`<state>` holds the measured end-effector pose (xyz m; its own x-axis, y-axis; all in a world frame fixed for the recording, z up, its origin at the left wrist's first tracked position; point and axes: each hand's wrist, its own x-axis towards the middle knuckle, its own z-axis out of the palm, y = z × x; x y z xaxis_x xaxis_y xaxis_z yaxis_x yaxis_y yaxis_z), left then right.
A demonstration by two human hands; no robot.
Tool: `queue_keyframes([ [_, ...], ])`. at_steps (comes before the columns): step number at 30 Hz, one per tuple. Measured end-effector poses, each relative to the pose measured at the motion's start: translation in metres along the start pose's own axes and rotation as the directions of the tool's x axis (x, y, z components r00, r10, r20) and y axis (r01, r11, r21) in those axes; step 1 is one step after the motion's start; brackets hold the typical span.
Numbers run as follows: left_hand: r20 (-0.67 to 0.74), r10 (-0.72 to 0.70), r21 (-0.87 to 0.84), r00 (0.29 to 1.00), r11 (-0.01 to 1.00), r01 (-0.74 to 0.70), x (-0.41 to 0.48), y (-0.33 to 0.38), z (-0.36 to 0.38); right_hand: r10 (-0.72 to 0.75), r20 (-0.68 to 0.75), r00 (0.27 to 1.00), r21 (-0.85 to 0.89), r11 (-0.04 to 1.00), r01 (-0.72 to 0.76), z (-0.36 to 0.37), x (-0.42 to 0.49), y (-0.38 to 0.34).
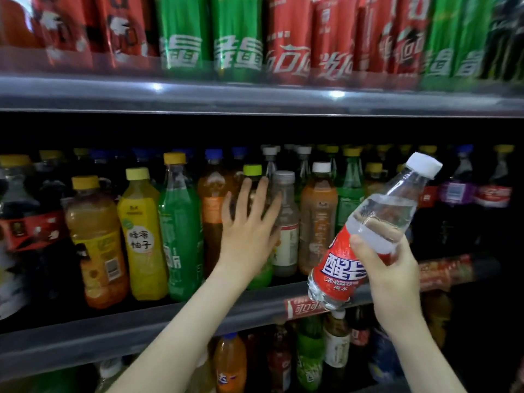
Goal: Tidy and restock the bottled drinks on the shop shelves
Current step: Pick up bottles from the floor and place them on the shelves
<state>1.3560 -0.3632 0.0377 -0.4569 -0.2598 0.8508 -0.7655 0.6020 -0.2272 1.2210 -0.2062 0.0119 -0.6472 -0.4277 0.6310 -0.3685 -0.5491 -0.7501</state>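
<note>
My right hand (pixel 388 268) grips a clear bottle with a red label and white cap (pixel 368 231), tilted to the right in front of the middle shelf (pixel 141 324). My left hand (pixel 249 228) is spread flat with straight fingers against the front row of bottles. It covers a bottle with a lime-green cap (pixel 252 170) and touches a grey-capped bottle (pixel 286 222). To the left stand a green bottle (pixel 180 231), a yellow honey-pomelo bottle (pixel 141 236) and an orange drink bottle (pixel 96 245).
The top shelf (pixel 255 97) carries red and green cans (pixel 235 38). Dark cola bottles (pixel 493 199) fill the right of the middle shelf. A brown tea bottle (pixel 319 217) stands behind the held bottle. More bottles (pixel 229 364) stand on the lower shelf.
</note>
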Motion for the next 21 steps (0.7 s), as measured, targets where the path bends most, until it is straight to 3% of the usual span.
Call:
queue_keyframes([
  [9, -0.058, 0.129, 0.106, 0.99, 0.987, -0.122, 0.004, -0.001, 0.013, 0.035, -0.029, 0.999, -0.006, 0.999, -0.035, -0.021, 0.009, 0.004],
  [12, -0.075, 0.061, 0.017, 0.995, 0.998, -0.06, 0.02, 0.012, 0.006, 0.023, -0.006, 1.0, -0.012, 1.0, -0.023, -0.017, 0.011, 0.002],
  [17, 0.071, -0.089, 0.014, 0.993, 0.996, 0.088, 0.048, 0.028, 0.006, 0.011, 0.016, 1.0, -0.019, 1.0, -0.01, -0.008, 0.008, 0.003],
  [21, -0.043, -0.122, -0.166, 0.992, 0.98, 0.114, 0.047, 0.03, 0.003, -0.011, -0.001, 1.0, -0.032, 0.999, 0.011, -0.008, 0.006, 0.007],
])
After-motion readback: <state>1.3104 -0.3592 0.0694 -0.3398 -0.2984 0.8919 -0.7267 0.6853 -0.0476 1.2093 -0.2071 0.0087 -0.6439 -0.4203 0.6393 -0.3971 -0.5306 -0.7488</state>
